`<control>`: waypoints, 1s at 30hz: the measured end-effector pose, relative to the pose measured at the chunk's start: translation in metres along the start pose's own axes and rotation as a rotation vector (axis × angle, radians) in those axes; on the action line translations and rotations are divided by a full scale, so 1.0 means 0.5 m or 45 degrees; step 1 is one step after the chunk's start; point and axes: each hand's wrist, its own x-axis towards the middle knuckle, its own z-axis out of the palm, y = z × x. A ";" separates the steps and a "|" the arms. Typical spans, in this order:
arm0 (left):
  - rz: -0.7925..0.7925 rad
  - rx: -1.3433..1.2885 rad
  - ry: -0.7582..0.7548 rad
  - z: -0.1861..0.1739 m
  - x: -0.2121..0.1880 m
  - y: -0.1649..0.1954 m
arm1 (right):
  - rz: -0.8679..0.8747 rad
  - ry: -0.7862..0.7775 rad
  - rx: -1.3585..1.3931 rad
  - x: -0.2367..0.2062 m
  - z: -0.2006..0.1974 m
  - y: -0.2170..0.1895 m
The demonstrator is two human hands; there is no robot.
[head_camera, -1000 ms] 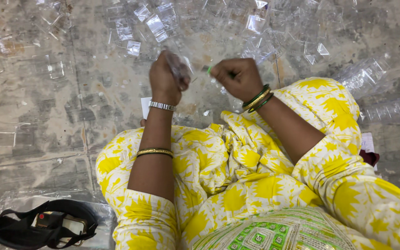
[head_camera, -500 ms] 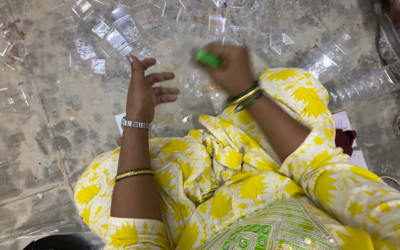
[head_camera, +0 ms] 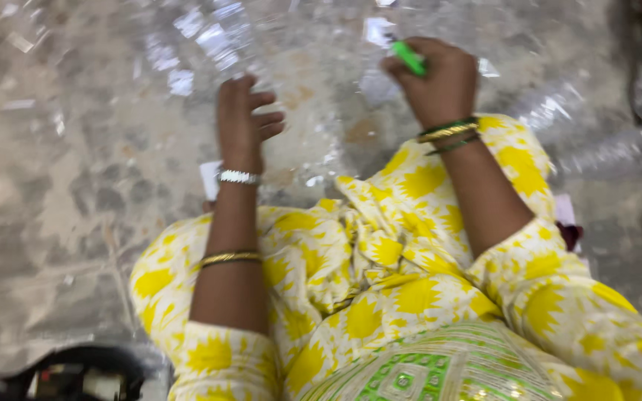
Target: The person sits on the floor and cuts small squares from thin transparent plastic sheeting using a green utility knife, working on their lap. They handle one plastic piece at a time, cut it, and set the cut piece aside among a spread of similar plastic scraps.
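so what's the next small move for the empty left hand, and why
Probably lower the left hand onto one of the clear plastic pouches scattered on the stone floor just ahead of it. Its fingers are spread and hold nothing, while the right hand already grips a small green piece. The picture is blurred, so this is a guess.

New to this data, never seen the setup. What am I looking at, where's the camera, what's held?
There is no machine: one person works with bare hands. The single picture comes from a camera on their head, looking down over a yellow patterned lap. The left hand is open and empty, fingers spread above the stone floor. The right hand is closed around a small green object; blur hides what kind it is. Clear plastic bags lie scattered on the floor ahead. A black bag sits at bottom left.
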 end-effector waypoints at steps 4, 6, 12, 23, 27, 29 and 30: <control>0.653 0.227 0.206 0.056 -0.027 0.010 | 0.482 -0.146 0.446 0.007 0.048 -0.036; 1.120 0.498 0.309 0.084 -0.070 0.019 | 0.377 -0.284 0.412 0.022 0.105 -0.048; 1.523 0.684 0.251 0.106 -0.142 0.075 | -0.085 -0.579 0.410 0.069 0.337 -0.101; 1.355 0.516 0.519 0.060 -0.103 0.103 | -0.629 -0.868 -0.393 0.091 0.638 -0.290; 1.288 0.553 0.558 0.075 -0.091 0.102 | -0.585 -0.777 -0.346 0.056 0.611 -0.161; 1.260 0.548 0.565 0.078 -0.082 0.097 | -0.511 -0.764 -0.195 0.037 0.584 -0.092; 1.253 0.518 0.557 0.078 -0.079 0.092 | -0.462 -0.772 -0.083 0.030 0.567 -0.065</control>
